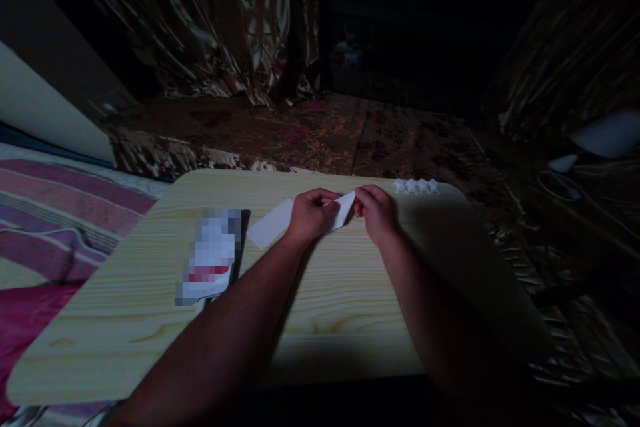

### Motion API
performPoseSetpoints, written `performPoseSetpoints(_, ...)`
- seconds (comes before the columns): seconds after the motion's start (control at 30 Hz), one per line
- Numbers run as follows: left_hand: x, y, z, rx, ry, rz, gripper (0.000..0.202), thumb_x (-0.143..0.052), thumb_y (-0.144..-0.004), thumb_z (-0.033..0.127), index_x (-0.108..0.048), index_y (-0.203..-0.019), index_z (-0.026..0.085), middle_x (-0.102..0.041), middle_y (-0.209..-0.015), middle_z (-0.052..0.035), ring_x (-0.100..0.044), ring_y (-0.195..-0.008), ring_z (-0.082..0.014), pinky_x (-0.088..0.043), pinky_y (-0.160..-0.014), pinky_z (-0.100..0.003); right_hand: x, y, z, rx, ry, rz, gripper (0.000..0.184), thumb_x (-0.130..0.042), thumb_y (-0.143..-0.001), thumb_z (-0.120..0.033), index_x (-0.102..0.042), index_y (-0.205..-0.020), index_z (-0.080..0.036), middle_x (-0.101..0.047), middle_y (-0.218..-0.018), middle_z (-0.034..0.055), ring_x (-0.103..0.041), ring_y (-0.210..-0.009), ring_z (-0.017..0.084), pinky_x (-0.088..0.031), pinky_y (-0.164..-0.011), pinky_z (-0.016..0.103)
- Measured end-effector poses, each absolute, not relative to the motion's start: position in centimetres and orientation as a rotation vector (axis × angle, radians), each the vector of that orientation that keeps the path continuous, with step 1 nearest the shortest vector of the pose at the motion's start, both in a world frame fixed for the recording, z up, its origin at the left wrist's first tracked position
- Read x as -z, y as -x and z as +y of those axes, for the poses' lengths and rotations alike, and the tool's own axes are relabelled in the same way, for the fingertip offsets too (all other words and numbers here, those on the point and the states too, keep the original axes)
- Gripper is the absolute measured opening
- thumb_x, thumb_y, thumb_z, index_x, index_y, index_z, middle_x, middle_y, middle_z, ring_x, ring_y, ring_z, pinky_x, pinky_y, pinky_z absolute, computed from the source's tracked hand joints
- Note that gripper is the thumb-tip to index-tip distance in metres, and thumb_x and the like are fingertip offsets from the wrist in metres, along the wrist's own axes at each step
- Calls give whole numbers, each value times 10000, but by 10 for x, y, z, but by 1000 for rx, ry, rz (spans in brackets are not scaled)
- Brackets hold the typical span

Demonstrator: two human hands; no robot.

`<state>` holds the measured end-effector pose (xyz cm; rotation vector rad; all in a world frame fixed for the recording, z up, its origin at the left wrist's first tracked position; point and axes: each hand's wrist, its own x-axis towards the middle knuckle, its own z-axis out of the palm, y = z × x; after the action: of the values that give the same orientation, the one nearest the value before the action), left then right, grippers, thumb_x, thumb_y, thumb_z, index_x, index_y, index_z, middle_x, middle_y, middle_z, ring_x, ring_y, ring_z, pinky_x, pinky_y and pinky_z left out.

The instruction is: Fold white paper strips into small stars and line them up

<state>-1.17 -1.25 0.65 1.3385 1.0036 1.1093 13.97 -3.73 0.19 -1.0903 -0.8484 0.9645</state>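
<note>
Both hands hold one white sheet of paper (342,212) above the far middle of the wooden table. My left hand (311,215) pinches its left part between thumb and fingers. At the sheet's upper right corner, my right hand (376,212) is closed on the paper with the fingertips. A second white piece of paper (271,223) lies flat just left of my left hand, partly covered by it. Several small white folded paper stars (416,186) stand in a row near the far right edge, beyond my right hand.
On the left of the table (340,310) lies a blurred-out item (213,253) with a dark edge. A striped bed cover (65,213) is to the left. Patterned fabric (300,133) covers a ledge behind the table. A white lamp (610,135) stands at the right.
</note>
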Motion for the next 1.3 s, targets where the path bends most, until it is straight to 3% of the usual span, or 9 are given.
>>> performPoseSetpoints(0.53,-4,10,-11,-1064,-1334,1000,289,-752,-617,307,-735,-854,142,-693,-680,-32,-553,-507,-108,-407,-481,-212,4,-139,-36,-832,1164,-915,200,-651,-739,-372,-542,-717,-206,-479,-491,-73,-419,-451,83,-328,-465,219)
performPoseSetpoints(0.8,-2,9,-10,-1079,-1342,1002,249,-733,-634,287,-732,-834,139,-691,-676,-27,-541,-496,-100,-403,-474,-209,4,-138,-36,-814,1113,-945,188,-657,-754,-352,-546,-722,-203,-490,-487,-71,-428,-439,84,-317,-445,216)
performPoseSetpoints(1.07,0,11,-8,-1133,-1302,1020,228,-716,-637,278,-726,-819,142,-688,-677,-28,-556,-518,-112,-414,-492,-217,1,-135,-39,-885,1195,-985,275,-685,-738,-440,-587,-788,-188,-552,-546,-47,-469,-470,89,-365,-464,220)
performPoseSetpoints(1.3,-1,11,-7,-1148,-1299,997,220,-703,-642,270,-724,-819,142,-685,-681,-23,-554,-537,-109,-423,-519,-217,0,-133,-41,-900,1257,-1108,287,-673,-756,-428,-559,-664,-181,-577,-531,-25,-502,-478,97,-367,-474,220)
